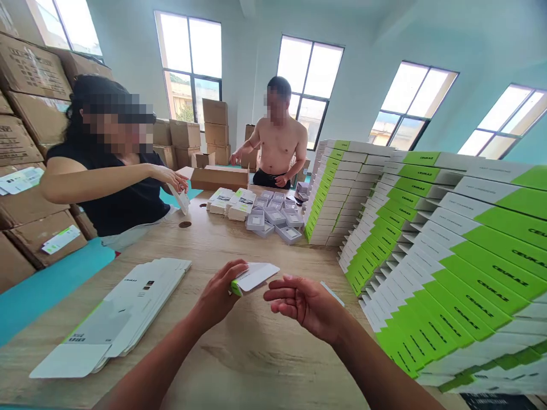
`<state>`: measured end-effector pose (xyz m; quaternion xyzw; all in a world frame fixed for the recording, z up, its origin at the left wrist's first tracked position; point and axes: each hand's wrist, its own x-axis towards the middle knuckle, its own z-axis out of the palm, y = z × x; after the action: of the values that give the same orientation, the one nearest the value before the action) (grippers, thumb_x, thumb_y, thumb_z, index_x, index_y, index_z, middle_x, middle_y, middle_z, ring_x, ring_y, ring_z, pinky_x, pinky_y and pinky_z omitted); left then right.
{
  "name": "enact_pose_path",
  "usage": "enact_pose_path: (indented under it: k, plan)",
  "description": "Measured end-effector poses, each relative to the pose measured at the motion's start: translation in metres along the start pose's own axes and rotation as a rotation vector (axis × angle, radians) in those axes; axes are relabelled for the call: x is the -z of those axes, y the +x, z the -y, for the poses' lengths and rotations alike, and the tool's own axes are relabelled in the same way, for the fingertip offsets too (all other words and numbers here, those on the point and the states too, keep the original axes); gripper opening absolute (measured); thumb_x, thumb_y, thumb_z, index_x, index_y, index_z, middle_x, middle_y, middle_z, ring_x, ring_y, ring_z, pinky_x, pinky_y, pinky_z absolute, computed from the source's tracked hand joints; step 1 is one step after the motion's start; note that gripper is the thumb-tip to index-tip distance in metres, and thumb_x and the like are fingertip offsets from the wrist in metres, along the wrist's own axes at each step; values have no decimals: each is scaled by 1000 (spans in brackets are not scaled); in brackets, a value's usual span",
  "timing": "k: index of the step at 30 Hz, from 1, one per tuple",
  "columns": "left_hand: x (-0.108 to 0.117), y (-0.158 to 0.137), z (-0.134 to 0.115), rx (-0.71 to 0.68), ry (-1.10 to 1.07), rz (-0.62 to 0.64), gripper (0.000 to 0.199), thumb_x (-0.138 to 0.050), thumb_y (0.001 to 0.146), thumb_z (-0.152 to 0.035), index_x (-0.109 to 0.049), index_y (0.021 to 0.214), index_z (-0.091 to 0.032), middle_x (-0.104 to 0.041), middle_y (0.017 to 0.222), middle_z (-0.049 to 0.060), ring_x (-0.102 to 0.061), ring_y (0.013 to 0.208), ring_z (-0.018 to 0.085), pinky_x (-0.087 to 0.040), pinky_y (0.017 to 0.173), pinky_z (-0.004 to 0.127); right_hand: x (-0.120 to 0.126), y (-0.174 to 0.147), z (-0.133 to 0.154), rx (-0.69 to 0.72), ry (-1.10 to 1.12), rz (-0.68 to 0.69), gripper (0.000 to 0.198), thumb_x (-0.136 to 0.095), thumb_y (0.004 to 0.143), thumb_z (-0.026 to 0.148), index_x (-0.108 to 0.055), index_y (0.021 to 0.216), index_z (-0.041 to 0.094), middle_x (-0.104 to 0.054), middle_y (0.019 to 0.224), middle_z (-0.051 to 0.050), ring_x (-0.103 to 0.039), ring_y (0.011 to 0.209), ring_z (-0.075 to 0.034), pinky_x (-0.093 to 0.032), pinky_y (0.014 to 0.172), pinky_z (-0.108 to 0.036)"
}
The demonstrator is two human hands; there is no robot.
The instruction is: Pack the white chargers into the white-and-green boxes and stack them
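Observation:
Wrapped round a small white-and-green carton (255, 277), my left hand (220, 290) holds it above the middle of the table. One white end flap of that carton points right, toward my other hand. My right hand (305, 304) is palm up with its fingers stretched out, just short of the flap and holding nothing. Left of my arms lies a fanned stack of flat carton blanks (123, 307), white and grey with a green edge. A thin white strip (332, 293) rests on the wood behind my right hand.
Tall stacks of green-and-white cartons (465, 262) line the table's right side. White trays (276, 216) and flat carton bundles (231, 202) sit at the far end beside an open brown box (220, 177). Two people work across the table, one holding a carton piece (180, 197).

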<state>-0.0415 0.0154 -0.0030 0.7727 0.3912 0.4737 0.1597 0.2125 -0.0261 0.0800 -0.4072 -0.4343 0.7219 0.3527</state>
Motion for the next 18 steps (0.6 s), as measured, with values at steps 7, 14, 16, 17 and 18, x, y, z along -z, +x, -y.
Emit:
enact_pose_path:
  k: [7, 14, 16, 17, 18]
  plan:
    - [0, -4, 15, 284, -40, -153, 39, -71, 86, -34, -60, 121, -24, -70, 122, 10, -70, 108, 26, -57, 91, 39, 85, 126, 10, 199, -1089, -425, 41, -58, 96, 43, -66, 125, 16, -70, 127, -17, -65, 121, -29, -51, 103, -44]
    - [-3, -1, 9, 239, -217, -41, 44, -63, 71, -5, -68, 109, -24, -72, 112, 6, -70, 100, 20, -55, 86, 27, 111, 243, 33, 256, -1632, -496, 61, -55, 94, 16, -44, 153, 23, -32, 166, -15, -22, 155, -37, -25, 120, -60]
    - [-5, 1, 15, 259, -241, -19, 45, -69, 69, -8, -70, 112, -24, -72, 116, 9, -70, 102, 22, -55, 87, 27, 100, 267, 40, 359, -1747, -341, 66, -49, 91, 5, -44, 154, 25, -28, 169, -9, -18, 157, -31, -23, 122, -54]
    - [-7, 1, 20, 260, -257, 1, 45, -74, 69, -12, -72, 113, -23, -72, 116, 10, -71, 102, 23, -55, 88, 28, 94, 279, 44, 415, -1793, -244, 68, -47, 89, 1, -47, 152, 27, -30, 169, -6, -20, 157, -28, -23, 122, -51]
    - [-9, 1, 26, 257, -278, 22, 44, -79, 69, -19, -74, 112, -23, -73, 116, 11, -72, 101, 25, -56, 88, 29, 86, 290, 49, 466, -1832, -149, 68, -45, 88, -2, -52, 148, 29, -35, 167, -4, -25, 155, -27, -24, 122, -50]
